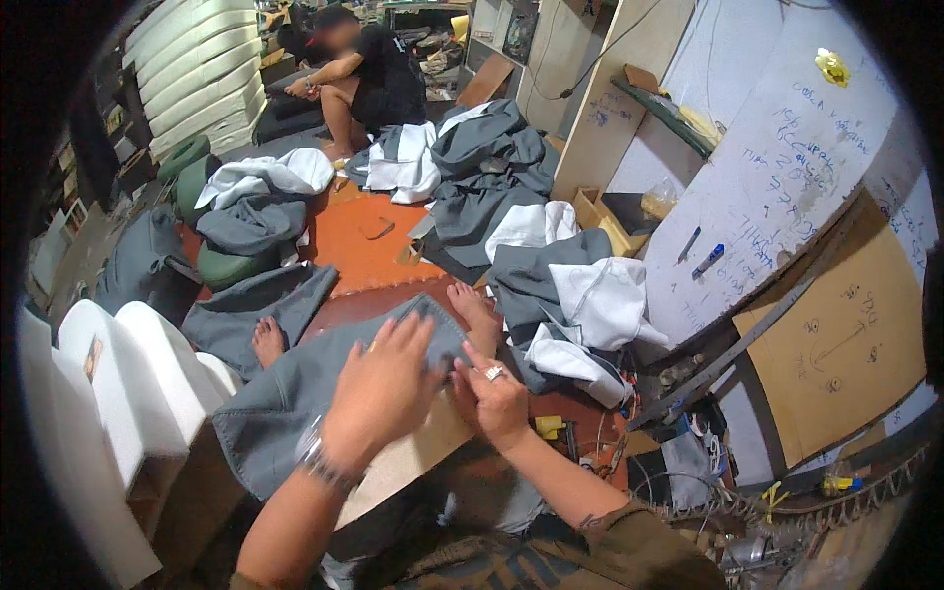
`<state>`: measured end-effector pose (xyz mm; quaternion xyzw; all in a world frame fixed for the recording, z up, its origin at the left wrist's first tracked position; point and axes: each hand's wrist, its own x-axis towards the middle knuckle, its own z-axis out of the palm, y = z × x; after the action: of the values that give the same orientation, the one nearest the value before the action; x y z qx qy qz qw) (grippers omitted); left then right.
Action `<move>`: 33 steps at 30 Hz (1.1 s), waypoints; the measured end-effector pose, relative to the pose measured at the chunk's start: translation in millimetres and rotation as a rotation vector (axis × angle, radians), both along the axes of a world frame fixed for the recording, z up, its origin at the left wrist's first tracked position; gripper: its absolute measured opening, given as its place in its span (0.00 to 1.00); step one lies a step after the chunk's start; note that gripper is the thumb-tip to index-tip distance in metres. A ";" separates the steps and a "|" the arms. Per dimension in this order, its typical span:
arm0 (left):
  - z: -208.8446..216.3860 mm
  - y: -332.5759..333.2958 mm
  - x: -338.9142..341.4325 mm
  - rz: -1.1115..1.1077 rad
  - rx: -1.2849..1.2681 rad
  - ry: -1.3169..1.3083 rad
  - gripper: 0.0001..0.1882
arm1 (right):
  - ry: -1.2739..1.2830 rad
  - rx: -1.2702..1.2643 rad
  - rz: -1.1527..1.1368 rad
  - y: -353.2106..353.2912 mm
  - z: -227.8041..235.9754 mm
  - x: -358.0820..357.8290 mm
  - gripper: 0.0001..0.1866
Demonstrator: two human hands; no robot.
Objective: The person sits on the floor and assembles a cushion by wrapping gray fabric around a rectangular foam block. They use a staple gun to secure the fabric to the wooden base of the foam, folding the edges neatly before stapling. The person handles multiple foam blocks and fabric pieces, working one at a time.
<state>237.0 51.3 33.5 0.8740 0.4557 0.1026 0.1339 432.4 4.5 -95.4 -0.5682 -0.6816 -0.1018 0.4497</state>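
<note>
A grey stitched cover [295, 393] lies across my lap, over a beige panel [418, 462] whose material I cannot make out. Fingers stretched, my left hand [388, 379] rests flat on the cover's upper side; its fingertips are smeared by motion. A watch circles that wrist. At the cover's right edge, my right hand [494, 401] has its fingers closed on the material, thumb and forefinger near the corner. One of its fingers wears a ring. The undersides of both hands are hidden.
Heaps of grey and white covers [492, 147] lie around an orange-red floor sheet [364, 231]. White foam blocks [128, 383] stand at left. A co-worker [354, 74] sits at the back. On the right are a marked white board [767, 167], a cardboard sheet [836, 344] and a coiled hose [787, 506].
</note>
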 end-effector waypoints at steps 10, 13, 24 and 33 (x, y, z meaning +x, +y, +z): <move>-74.8 103.5 51.3 0.244 -0.099 -0.251 0.16 | 0.310 -0.135 -0.054 -12.5 -8.3 -2.4 0.18; -68.0 120.9 53.7 0.109 -0.058 -0.212 0.16 | 0.324 -0.140 -0.070 -9.2 -8.4 -1.7 0.17; -60.5 113.2 60.3 0.076 -0.001 -0.030 0.17 | 0.290 -0.213 -0.094 -11.5 2.1 1.7 0.15; -58.3 -17.8 38.0 -0.181 -0.010 0.192 0.40 | 0.341 -0.181 -0.034 -14.0 -4.7 5.8 0.15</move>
<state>275.0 33.5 -24.8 0.9166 0.3863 0.0038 0.1027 438.2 -9.5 -100.0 -0.6269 -0.5922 0.0501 0.5037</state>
